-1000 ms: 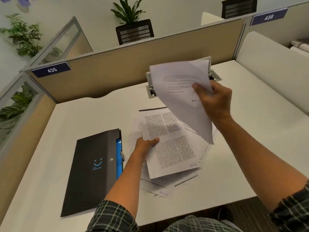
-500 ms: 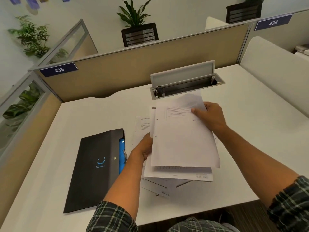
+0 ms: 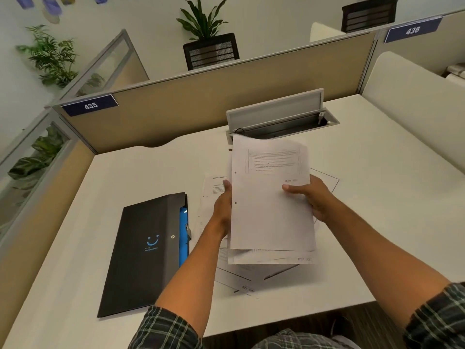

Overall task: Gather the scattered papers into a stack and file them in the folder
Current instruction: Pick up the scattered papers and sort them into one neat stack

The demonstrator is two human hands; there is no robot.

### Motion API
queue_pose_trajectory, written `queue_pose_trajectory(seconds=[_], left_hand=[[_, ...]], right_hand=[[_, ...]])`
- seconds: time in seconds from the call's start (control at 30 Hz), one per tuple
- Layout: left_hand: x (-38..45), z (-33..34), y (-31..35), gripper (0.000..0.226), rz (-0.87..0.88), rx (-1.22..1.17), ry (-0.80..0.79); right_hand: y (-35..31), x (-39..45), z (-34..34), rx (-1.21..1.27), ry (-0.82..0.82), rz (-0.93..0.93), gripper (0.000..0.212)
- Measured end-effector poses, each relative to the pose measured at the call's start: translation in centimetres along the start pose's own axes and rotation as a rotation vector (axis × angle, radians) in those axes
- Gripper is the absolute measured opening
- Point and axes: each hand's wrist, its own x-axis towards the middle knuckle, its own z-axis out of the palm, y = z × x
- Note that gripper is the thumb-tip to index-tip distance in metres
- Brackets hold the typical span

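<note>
A stack of white printed papers [image 3: 269, 210] is lifted a little above the desk, tilted toward me. My left hand [image 3: 222, 207] grips its left edge, thumb on the front. My right hand [image 3: 312, 197] grips its right edge, thumb on the top sheet. More loose sheets [image 3: 236, 278] lie flat on the desk under and around the stack, some partly hidden by it. A black folder [image 3: 141, 250] with a blue smiley and a blue inner pocket lies closed on the desk, left of my left forearm.
The white desk [image 3: 377, 222] is walled by beige partitions at the back and left. An open grey cable tray [image 3: 279, 119] with a raised lid sits just behind the papers. The desk's front edge [image 3: 289, 321] runs below my arms.
My right hand brought its sheet down onto the sheets in my left hand. Both hands now hold the combined stack by its sides, raised and more upright.
</note>
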Motion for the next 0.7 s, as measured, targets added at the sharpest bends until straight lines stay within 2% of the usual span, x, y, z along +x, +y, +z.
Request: queue_pose_trajectory(seconds=[0.07,0.13,0.23,0.33,0.43,0.53,0.7], left_hand=[[-0.1,0.5,0.4,0.077,0.055,-0.101,-0.064],[-0.1,0.7,0.9,0.082,0.163,-0.066,-0.044],[-0.1,1.0,1.7,0.051,0.3,0.069,0.059],[0.2,0.7,2.0,0.041,0.401,0.096,0.088],[0.3,-0.1,1.1,0.04,0.457,0.075,0.027],[0.1,-0.5,-0.9,0.034,0.361,0.09,0.012],[0.4,-0.5,-2.2,0.044,0.323,0.105,-0.064]], right_hand=[[-0.3,-0.2,0.7,0.007,0.11,-0.112,0.047],[-0.8,-0.4,1.4,-0.031,0.141,-0.237,0.045],[-2.3,-1.2,2.7,-0.04,0.158,-0.42,0.035],[-3.1,-2.1,3.3,-0.051,0.175,-0.506,0.033],[-2.1,-2.8,2.7,-0.063,0.163,-0.487,0.034],[-0.2,-3.4,1.6,-0.06,0.145,-0.425,0.038],[2.4,-3.0,0.5,-0.078,0.115,-0.262,0.039]])
